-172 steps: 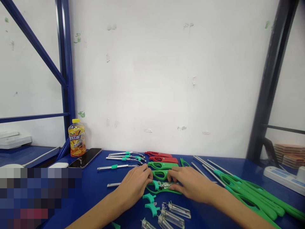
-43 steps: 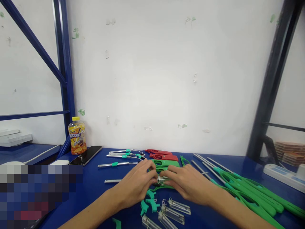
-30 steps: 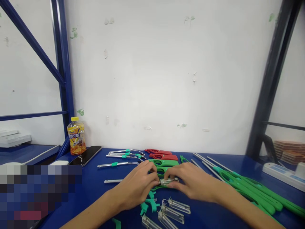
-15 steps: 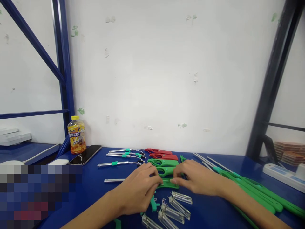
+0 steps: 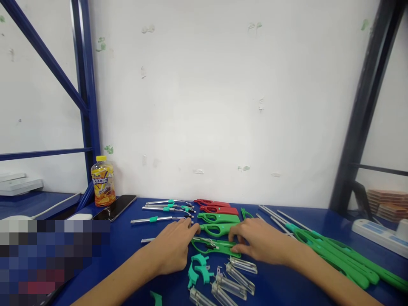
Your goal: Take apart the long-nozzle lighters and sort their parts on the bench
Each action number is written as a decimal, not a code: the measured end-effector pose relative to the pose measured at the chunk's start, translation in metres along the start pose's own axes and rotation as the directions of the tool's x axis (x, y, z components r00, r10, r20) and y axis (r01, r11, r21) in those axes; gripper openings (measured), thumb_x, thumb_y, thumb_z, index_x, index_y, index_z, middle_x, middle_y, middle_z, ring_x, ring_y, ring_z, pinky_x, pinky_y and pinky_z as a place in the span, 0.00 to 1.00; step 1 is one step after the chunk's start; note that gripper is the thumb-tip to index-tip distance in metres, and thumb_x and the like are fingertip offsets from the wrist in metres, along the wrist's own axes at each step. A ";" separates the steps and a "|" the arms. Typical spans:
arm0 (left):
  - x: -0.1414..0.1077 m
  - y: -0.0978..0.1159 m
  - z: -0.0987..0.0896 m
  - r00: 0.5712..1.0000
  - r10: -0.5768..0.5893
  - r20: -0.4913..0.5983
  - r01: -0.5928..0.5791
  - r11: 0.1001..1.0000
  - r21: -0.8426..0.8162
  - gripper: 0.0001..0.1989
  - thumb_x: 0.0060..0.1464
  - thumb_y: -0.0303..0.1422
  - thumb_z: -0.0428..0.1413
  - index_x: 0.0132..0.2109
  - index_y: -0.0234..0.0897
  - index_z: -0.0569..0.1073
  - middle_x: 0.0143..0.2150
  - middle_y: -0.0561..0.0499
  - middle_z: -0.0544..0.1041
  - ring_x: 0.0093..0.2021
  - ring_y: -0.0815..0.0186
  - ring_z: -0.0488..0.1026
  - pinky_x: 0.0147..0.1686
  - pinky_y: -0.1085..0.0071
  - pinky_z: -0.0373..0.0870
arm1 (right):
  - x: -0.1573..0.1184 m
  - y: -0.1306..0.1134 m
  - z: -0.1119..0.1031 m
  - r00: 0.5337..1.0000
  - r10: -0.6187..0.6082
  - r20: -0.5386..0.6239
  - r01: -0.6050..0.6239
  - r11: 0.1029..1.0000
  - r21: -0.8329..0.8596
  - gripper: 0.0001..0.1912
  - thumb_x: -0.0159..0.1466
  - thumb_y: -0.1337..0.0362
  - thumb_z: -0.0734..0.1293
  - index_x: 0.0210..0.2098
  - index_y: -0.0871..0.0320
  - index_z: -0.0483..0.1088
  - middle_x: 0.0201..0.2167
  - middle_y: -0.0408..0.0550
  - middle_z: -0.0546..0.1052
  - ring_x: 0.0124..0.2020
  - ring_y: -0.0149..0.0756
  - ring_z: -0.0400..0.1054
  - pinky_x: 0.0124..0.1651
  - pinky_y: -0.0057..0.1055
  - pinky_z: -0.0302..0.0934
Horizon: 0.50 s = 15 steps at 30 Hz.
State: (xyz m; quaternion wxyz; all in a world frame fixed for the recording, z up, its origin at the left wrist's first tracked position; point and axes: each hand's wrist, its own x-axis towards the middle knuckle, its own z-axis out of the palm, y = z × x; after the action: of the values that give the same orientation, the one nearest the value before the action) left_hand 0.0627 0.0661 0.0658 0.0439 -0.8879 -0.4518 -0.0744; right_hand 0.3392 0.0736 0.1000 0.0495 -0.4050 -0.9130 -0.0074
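Green lighter half-shell [image 5: 223,246]: middle of blue desk [image 5: 123,240], white wall [image 5: 204,106] beyond. Right hand [image 5: 256,240] at its right end, thumb and forefinger parted; left hand [image 5: 172,246] bent at left end, fingers' grip indiscernible.

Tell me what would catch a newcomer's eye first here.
Probably the open green casing with white wires across it, on the blue table between the left grip and the right grip. Next, perhaps, the two red casings beyond it, near the white wall. The yellow-capped bottle likely stands out too, upright at the table's far left beside the phone.
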 end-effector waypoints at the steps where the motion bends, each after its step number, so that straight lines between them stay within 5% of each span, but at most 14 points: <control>1: 0.000 -0.001 0.000 1.000 0.003 0.005 -0.003 1.000 0.010 0.26 0.50 0.19 0.49 0.56 0.38 0.68 0.52 0.40 0.72 0.53 0.51 0.72 0.52 0.55 0.71 | 0.000 0.001 0.000 1.000 0.004 0.002 -0.004 1.000 0.003 0.08 0.66 0.56 0.70 0.41 0.51 0.77 0.32 0.42 0.82 0.35 0.41 0.76 0.33 0.32 0.56; 7: 0.006 -0.005 -0.001 0.998 0.040 -0.042 -0.035 0.994 0.107 0.27 0.51 0.12 0.44 0.53 0.38 0.70 0.52 0.41 0.71 0.54 0.53 0.69 0.52 0.58 0.69 | -0.001 0.005 0.005 1.000 0.028 -0.002 -0.028 1.000 -0.011 0.04 0.66 0.60 0.68 0.37 0.51 0.75 0.31 0.42 0.82 0.35 0.42 0.76 0.33 0.32 0.55; 15: 0.010 -0.003 -0.007 0.985 0.087 -0.147 -0.075 0.994 0.086 0.16 0.64 0.21 0.45 0.49 0.39 0.73 0.47 0.44 0.72 0.47 0.56 0.69 0.47 0.61 0.68 | -0.001 0.005 0.006 0.999 0.037 0.013 -0.036 0.999 -0.036 0.04 0.67 0.62 0.67 0.36 0.52 0.75 0.30 0.43 0.81 0.35 0.41 0.75 0.32 0.30 0.54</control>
State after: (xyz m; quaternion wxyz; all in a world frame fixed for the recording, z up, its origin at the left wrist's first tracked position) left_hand 0.0655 0.0754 0.0741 0.1163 -0.8949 -0.4134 -0.1213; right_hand 0.3435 0.0766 0.0937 0.0362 -0.4223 -0.9055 -0.0200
